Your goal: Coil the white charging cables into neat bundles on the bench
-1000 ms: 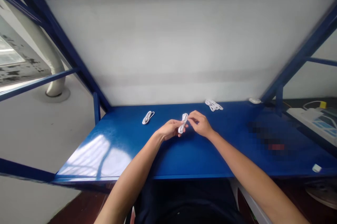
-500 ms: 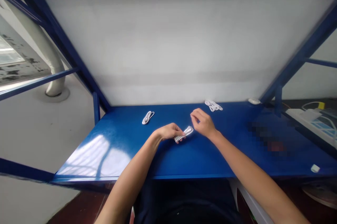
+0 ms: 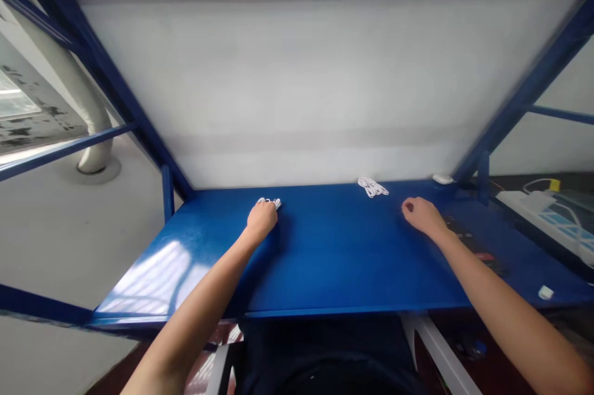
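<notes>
My left hand (image 3: 262, 219) reaches to the left rear of the blue table (image 3: 334, 259), its fingers closed round a coiled white cable (image 3: 277, 203). Most of that bundle is hidden behind the knuckles. White loops also show just above the fingers; I cannot tell whether they belong to a second coil lying there. My right hand (image 3: 422, 214) hovers over the right part of the table, fingers curled to the thumb with a small gap inside and nothing visible in them. Another loosely looped white cable (image 3: 372, 187) lies at the back, left of my right hand.
A white rounded object (image 3: 443, 179) sits at the back right corner. On the right are a white power strip (image 3: 547, 221) with plugs, a small white block (image 3: 546, 292) and a dark item with red (image 3: 485, 256). Blue frame bars (image 3: 515, 98) flank the white back panel (image 3: 297, 85).
My left hand has carried the coiled cable left and back, to where another coil lay. My right hand has moved right, away from the middle.
</notes>
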Available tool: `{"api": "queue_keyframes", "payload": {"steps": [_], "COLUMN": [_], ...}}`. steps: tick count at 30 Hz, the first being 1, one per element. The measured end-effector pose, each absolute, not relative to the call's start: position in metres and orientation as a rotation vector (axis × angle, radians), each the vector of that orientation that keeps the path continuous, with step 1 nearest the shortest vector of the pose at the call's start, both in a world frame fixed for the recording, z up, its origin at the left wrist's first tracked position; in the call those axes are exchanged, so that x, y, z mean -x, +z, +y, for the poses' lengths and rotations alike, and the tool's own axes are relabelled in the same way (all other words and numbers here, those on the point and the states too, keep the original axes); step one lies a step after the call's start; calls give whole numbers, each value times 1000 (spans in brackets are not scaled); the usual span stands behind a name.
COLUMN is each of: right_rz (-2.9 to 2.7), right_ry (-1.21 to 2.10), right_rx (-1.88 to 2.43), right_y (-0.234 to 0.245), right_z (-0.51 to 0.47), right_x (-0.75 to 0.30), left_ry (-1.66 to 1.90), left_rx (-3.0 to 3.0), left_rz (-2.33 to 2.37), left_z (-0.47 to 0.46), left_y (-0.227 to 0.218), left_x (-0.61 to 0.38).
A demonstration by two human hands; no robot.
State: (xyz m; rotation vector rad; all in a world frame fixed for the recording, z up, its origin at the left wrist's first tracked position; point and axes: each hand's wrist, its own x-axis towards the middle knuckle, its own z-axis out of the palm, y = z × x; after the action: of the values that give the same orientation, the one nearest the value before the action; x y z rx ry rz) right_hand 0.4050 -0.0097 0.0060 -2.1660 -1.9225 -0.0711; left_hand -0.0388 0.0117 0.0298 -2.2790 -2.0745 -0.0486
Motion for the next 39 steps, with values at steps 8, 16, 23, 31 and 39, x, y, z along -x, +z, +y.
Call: {"api": "queue_keyframes", "payload": {"steps": [8, 16, 23, 31, 39], "right_rz": [-2053, -2289, -2052, -1879, -1823], "right_ry": [-123, 319, 276, -259, 7], "right_rx": [2037, 2093, 2392, 2242, 2044], "right_y": [-11, -33, -24, -7, 4], "right_z": [-20, -21, 10, 22, 40], "right_x": [-399, -398, -394, -375, -320], "left_ry": [-247, -375, -358, -313, -485], "left_rx": [2258, 2459, 2282, 2046, 2137], "left_rz": [-1753, -1961, -2046, -2226, -1935], "left_z": [-3, 37, 58, 61, 38], "left_y": [11, -30, -33, -13, -8], "left_x": [58, 102, 137, 180, 110]}}
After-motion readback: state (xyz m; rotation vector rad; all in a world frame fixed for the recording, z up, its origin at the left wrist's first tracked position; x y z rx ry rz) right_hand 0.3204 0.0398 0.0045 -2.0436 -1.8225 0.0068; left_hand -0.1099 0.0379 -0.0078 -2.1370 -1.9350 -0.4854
